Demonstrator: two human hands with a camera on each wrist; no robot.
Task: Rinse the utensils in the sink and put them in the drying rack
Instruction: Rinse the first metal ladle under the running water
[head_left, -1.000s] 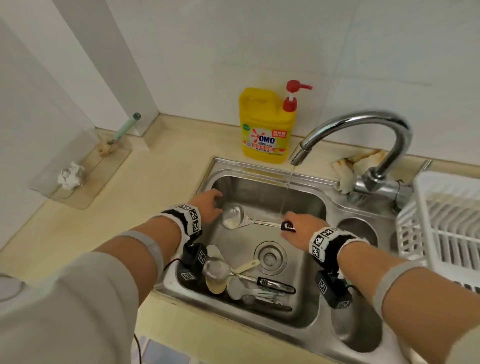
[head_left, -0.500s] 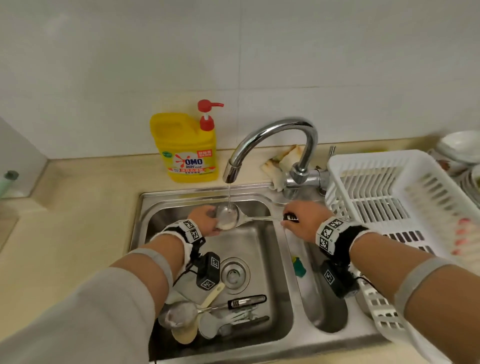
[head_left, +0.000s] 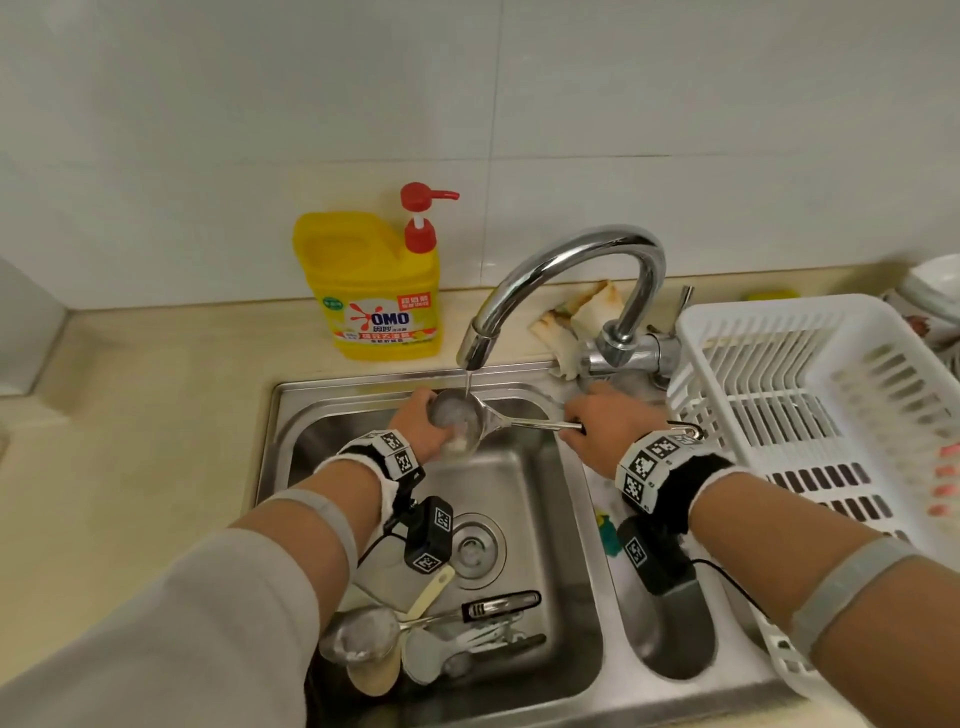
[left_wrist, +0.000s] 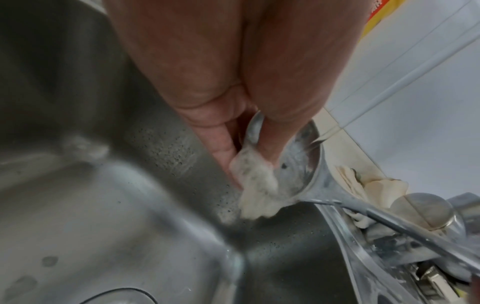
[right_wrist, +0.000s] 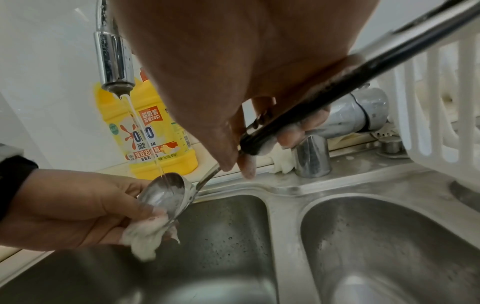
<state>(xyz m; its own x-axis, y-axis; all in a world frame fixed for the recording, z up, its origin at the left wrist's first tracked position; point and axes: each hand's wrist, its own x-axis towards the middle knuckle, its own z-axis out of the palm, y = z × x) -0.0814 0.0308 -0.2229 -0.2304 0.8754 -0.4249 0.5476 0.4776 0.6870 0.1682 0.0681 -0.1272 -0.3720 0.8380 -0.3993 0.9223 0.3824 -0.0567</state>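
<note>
Head view: I've got the ladle (head_left: 470, 423) over the left basin of the sink (head_left: 363, 395), its bowl right under the faucet (head_left: 561, 270) stream. My right hand (head_left: 605, 426) is wrapped round the black handle end, my left hand (head_left: 421, 426) cups the bowl. The drying rack (head_left: 810, 395) sits just right of the sink, and more utensils (head_left: 441, 634) lie piled at the near end of the basin.

Left wrist view: my fingers (left_wrist: 226, 148) and thumb pinch the bowl's rim, with a blob of suds (left_wrist: 255, 185) clinging to it and water hitting the inside.

Right wrist view: fingers curled round the handle (right_wrist: 311, 115), foam on the fingertips too.

My guess is this thing is stiff steel, light enough, but soapy and slick, so the rim pinch could slide. I'd trust the handle grip for carrying it to the rack and let the left hand just steady and rub.
</note>
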